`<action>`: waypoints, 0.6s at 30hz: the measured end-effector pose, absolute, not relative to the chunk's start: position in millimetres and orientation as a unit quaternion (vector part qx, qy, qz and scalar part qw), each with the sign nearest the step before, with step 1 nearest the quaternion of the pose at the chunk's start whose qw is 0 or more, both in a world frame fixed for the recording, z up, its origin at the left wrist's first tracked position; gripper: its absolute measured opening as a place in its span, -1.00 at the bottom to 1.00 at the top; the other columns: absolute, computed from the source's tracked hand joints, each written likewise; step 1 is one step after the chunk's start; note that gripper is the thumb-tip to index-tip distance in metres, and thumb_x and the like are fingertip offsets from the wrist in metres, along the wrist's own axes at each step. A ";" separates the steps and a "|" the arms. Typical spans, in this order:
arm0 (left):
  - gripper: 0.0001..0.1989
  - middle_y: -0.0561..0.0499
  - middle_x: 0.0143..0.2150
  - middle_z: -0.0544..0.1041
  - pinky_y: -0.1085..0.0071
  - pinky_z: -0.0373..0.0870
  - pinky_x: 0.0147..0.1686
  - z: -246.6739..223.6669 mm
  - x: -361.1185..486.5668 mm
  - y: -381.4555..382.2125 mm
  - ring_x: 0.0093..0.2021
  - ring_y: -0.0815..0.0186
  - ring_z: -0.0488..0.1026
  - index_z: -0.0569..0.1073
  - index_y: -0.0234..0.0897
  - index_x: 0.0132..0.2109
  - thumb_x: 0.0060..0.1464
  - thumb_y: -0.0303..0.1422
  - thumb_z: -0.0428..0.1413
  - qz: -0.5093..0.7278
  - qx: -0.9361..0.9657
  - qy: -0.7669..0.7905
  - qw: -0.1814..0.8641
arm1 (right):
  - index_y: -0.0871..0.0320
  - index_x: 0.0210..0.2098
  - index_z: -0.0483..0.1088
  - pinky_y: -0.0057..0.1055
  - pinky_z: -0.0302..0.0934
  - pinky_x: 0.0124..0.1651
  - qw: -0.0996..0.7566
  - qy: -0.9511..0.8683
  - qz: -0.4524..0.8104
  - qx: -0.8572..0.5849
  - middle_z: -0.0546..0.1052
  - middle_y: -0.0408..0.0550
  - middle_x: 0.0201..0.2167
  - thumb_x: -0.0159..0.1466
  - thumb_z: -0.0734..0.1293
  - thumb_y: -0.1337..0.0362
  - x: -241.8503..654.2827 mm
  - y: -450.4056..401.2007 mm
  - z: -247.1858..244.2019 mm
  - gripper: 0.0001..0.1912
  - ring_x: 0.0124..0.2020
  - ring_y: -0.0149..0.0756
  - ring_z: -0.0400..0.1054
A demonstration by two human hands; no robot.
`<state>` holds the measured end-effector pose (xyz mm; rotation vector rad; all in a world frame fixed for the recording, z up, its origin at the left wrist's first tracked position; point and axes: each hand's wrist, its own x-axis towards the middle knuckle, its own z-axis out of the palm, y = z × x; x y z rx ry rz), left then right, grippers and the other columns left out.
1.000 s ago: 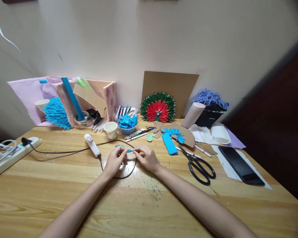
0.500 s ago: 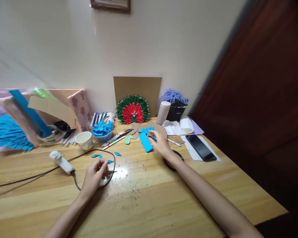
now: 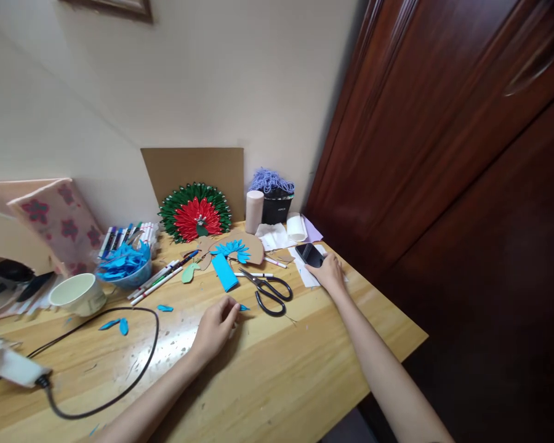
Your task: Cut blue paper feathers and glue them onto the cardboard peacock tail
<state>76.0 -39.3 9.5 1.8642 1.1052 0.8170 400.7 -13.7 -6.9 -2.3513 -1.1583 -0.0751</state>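
Note:
My left hand (image 3: 216, 329) is closed in a pinch over the table, with the tip of a small folded blue petal (image 3: 244, 307) showing past its fingertips. At the right, my right hand (image 3: 331, 275) grips the near end of a black smartphone (image 3: 308, 254) lying over white paper. Black-handled scissors (image 3: 277, 288) lie between my hands. Behind them are a folded blue strip (image 3: 224, 272) and a brown cardboard shape (image 3: 255, 245) with blue petals (image 3: 233, 248) fixed along its curve. Three loose blue petals (image 3: 165, 308) lie to the left.
A corded white tool (image 3: 13, 363) lies at left, its black cable (image 3: 154, 344) looping across the table. Nearby stand a paper cup (image 3: 78, 295) and a bowl (image 3: 127, 277) of blue pieces. A red-green peacock craft (image 3: 198, 212) leans at the back. Table edge at right.
My right hand has left the blue strip and moved right onto the smartphone, uncovering the scissors. My left hand has shifted right with its petal. The view has turned right.

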 end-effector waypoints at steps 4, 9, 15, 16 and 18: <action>-0.75 0.04 -0.54 0.41 0.45 0.21 -0.49 9.5 86.5 -38.0 -0.52 0.31 0.34 0.33 -0.26 -0.41 0.06 -0.18 -0.05 0.329 0.725 0.427 0.430 | 0.25 -0.19 0.19 -0.20 0.06 -0.04 0.309 -0.444 -0.026 -0.840 0.37 0.17 -0.22 -0.11 0.39 0.13 405.8 -14.2 -7.3 -0.45 -0.08 0.03 0.21; -0.75 0.09 -0.58 0.37 0.48 0.21 -0.50 8.2 83.2 -33.0 -0.55 0.36 0.32 0.31 -0.28 -0.42 0.04 -0.18 -0.01 0.356 0.664 0.437 0.491 | 0.34 -0.12 0.17 -0.11 -0.02 0.02 0.350 -0.460 -0.049 -0.815 0.27 0.35 -0.10 0.06 0.31 0.18 382.0 -22.0 -0.3 -0.53 -0.01 0.10 0.11; -0.74 0.12 -0.60 0.33 0.51 0.16 -0.56 0.1 79.2 -28.2 -0.59 0.42 0.25 0.29 -0.29 -0.42 0.03 -0.16 0.00 0.389 0.622 0.442 0.516 | 0.15 -0.18 0.27 -0.32 0.07 0.04 0.386 -0.609 0.026 -0.692 0.35 0.03 -0.13 0.21 0.15 0.30 298.6 -4.7 19.4 -0.81 -0.04 -0.23 0.20; -0.74 0.12 -0.60 0.33 0.51 0.16 -0.55 -0.4 78.9 -28.6 -0.59 0.42 0.25 0.29 -0.29 -0.42 0.03 -0.16 0.00 0.395 0.619 0.440 0.517 | 0.16 -0.18 0.26 -0.31 0.09 0.03 0.391 -0.601 0.069 -0.693 0.35 0.03 -0.13 0.21 0.16 0.30 287.5 4.5 20.2 -0.81 -0.04 -0.23 0.20; -0.73 0.12 -0.60 0.31 0.50 0.17 -0.55 -0.6 78.4 -29.9 -0.59 0.42 0.26 0.29 -0.29 -0.42 0.02 -0.16 0.01 0.409 0.615 0.438 0.513 | 0.23 -0.19 0.25 -0.24 0.13 -0.01 0.384 -0.582 0.100 -0.710 0.36 0.12 -0.16 0.17 0.20 0.26 271.9 26.8 19.1 -0.76 -0.05 -0.16 0.23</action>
